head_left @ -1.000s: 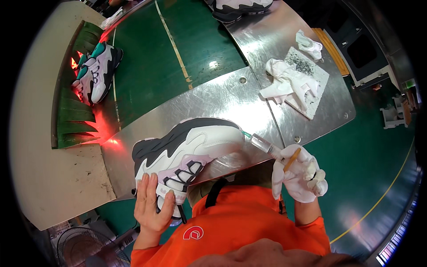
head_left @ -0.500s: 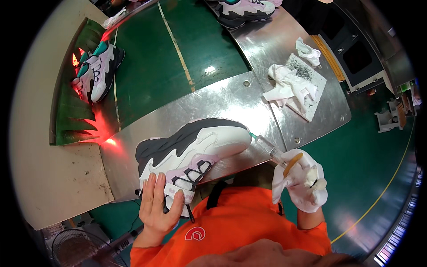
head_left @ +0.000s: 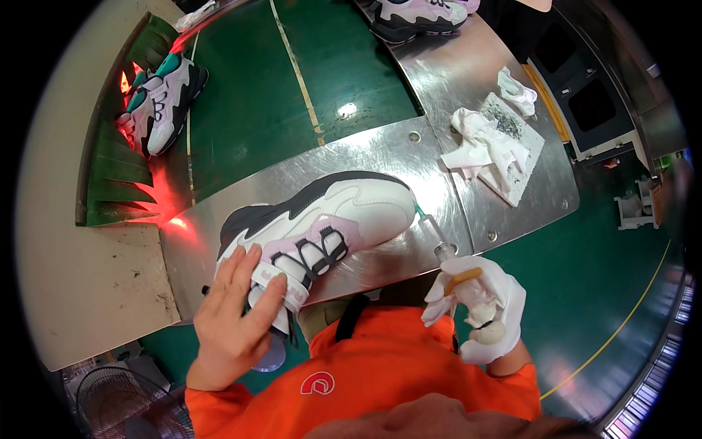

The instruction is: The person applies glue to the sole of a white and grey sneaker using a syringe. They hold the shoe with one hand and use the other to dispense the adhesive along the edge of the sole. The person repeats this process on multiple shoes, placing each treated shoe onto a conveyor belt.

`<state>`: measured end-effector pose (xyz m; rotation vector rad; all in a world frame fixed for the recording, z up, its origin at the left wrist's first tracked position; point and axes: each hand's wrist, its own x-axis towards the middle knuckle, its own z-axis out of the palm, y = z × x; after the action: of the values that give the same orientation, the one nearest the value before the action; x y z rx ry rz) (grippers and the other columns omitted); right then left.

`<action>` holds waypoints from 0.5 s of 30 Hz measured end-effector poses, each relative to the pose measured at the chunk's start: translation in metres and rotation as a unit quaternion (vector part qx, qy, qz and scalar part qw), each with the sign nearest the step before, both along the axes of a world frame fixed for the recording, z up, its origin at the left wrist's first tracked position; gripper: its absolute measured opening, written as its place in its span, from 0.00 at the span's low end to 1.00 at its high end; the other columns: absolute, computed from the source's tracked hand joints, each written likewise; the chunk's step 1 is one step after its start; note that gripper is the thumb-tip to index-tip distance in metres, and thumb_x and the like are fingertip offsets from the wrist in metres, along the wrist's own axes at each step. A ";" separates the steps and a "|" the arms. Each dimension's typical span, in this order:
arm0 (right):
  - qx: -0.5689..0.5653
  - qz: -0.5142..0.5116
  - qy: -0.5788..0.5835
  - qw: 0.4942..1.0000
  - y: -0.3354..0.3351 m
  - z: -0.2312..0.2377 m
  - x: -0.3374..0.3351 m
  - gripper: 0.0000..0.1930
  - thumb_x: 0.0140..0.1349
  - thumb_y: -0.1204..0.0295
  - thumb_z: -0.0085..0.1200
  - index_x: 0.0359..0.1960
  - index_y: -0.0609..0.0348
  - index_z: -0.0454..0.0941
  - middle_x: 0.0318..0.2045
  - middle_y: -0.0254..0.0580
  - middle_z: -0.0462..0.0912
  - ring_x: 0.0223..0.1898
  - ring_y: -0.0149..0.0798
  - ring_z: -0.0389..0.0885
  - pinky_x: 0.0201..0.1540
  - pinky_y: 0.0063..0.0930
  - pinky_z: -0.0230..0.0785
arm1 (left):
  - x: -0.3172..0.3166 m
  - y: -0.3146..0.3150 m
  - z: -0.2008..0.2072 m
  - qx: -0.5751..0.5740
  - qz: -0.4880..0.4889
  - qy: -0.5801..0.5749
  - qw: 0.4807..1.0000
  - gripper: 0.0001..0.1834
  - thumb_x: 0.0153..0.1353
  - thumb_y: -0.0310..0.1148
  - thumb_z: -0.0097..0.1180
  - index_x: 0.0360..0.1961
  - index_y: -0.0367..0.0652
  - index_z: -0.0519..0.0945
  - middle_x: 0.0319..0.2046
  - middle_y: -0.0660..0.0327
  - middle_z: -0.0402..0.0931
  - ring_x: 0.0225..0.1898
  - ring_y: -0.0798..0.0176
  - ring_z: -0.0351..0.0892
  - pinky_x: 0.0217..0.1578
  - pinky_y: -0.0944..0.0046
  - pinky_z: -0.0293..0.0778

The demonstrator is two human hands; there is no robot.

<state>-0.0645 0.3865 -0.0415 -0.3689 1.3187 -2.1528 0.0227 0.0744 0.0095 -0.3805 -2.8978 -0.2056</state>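
A white, lilac and black sneaker (head_left: 380,212) lies tilted on the steel table, its toe to the right. My bare left hand (head_left: 234,314) grips it at the collar and strap, thumb on the strap. On my right hand (head_left: 504,300) is a white glove. That hand holds a clear syringe (head_left: 434,230), whose green tip touches or nearly touches the edge of the toe where sole and upper meet. A tan stick-like piece (head_left: 462,279) and a whitish wad with a black band (head_left: 482,314) are also in the gloved hand; the fingers partly hide them.
Beyond the steel table (head_left: 351,161) runs a green conveyor belt (head_left: 241,95). Sneakers (head_left: 168,110) sit by a green strip curtain (head_left: 110,190) lit red. Another sneaker (head_left: 417,22) stands at the far edge. White rags (head_left: 486,146) lie on a speckled white block (head_left: 523,172) at right.
The sneaker has rolled so more of its laces and upper face up and less sole shows. My left hand has shifted left with it. My gloved hand has turned and curled, and the syringe stands steeper.
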 end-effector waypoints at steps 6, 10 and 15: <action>-0.011 0.019 0.043 0.999 -0.007 -0.044 -0.016 0.48 0.34 0.78 0.76 0.62 0.71 0.65 0.47 0.46 0.79 0.45 0.37 0.83 0.49 0.30 0.77 | -0.050 -0.017 0.020 0.113 0.033 -0.093 0.989 0.34 0.34 0.16 0.62 0.51 0.42 0.79 0.53 0.47 0.78 0.52 0.44 0.80 0.48 0.56 0.77; -0.024 0.014 0.090 0.996 -0.023 -0.073 -0.023 0.46 0.37 0.76 0.76 0.62 0.66 0.65 0.46 0.44 0.79 0.46 0.36 0.82 0.50 0.29 0.77 | -0.087 -0.033 0.029 0.203 0.061 -0.182 0.960 0.33 0.37 0.24 0.75 0.50 0.42 0.78 0.45 0.54 0.82 0.46 0.53 0.83 0.46 0.60 0.77; -0.023 -0.022 0.091 0.995 -0.037 -0.101 -0.013 0.44 0.39 0.74 0.77 0.61 0.66 0.66 0.46 0.43 0.79 0.46 0.34 0.82 0.48 0.25 0.76 | -0.136 -0.046 0.043 0.162 0.034 -0.330 0.929 0.42 0.30 0.28 0.80 0.54 0.41 0.77 0.48 0.58 0.81 0.46 0.60 0.82 0.49 0.63 0.75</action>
<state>-0.0771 0.3494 -0.1429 -0.5724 1.3888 -2.2319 -0.1135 0.0284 0.0522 -0.1694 -3.4148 -0.9555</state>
